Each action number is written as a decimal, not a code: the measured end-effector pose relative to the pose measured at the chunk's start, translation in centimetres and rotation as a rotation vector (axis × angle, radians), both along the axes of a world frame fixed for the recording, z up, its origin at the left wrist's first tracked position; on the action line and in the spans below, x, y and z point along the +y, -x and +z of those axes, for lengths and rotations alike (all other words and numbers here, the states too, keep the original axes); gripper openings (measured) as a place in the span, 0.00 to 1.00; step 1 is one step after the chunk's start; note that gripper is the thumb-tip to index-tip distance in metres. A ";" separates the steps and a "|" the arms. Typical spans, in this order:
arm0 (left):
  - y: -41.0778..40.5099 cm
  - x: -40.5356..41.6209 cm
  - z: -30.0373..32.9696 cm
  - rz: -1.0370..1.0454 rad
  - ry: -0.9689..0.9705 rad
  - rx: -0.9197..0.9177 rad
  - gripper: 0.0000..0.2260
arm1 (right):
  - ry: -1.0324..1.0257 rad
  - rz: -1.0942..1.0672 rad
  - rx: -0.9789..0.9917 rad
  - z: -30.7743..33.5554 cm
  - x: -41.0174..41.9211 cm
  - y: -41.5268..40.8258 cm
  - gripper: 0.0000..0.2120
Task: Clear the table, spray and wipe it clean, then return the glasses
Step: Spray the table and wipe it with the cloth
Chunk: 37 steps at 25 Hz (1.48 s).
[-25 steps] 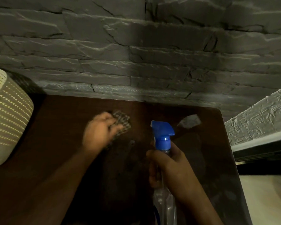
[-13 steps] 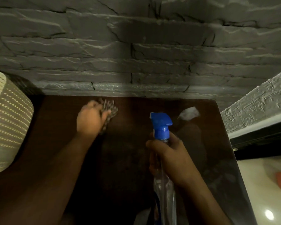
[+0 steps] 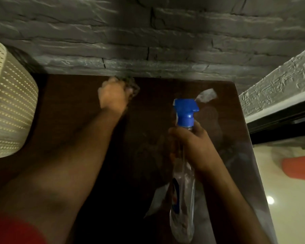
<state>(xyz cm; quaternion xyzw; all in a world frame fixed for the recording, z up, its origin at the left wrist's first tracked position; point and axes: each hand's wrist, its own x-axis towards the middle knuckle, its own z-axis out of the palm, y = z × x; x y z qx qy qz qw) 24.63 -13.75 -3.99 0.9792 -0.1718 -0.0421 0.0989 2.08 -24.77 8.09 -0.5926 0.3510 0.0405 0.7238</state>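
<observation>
My left hand [image 3: 113,96] grips a dark checked cloth [image 3: 132,86] and presses it on the dark brown table [image 3: 74,110] near its far edge, close to the wall. My right hand [image 3: 192,143] holds a clear spray bottle [image 3: 183,199] by the neck, upright above the table's right half, its blue trigger head [image 3: 185,107] pointing away from me. No glasses are in view.
A cream perforated lampshade [image 3: 9,103] stands at the table's left. A grey stone wall [image 3: 148,41] runs along the far edge. The table's right edge drops to a pale glossy floor [image 3: 289,199] with an orange-red object [image 3: 299,169].
My left hand has slid the cloth away from me, from the table's middle to its far edge by the wall. The bottle stays held upright on the right.
</observation>
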 end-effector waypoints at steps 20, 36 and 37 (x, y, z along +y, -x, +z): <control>1.7 5.4 -1.9 -0.103 0.135 -0.068 0.15 | 0.039 0.016 0.014 -1.2 2.0 1.9 0.11; 3.1 -1.9 -0.8 -0.083 0.074 -0.011 0.15 | -0.006 -0.012 0.019 -1.8 1.9 6.0 0.09; 7.4 -1.6 -0.9 -0.252 0.117 0.020 0.13 | -0.029 -0.010 0.013 -1.6 2.1 6.4 0.09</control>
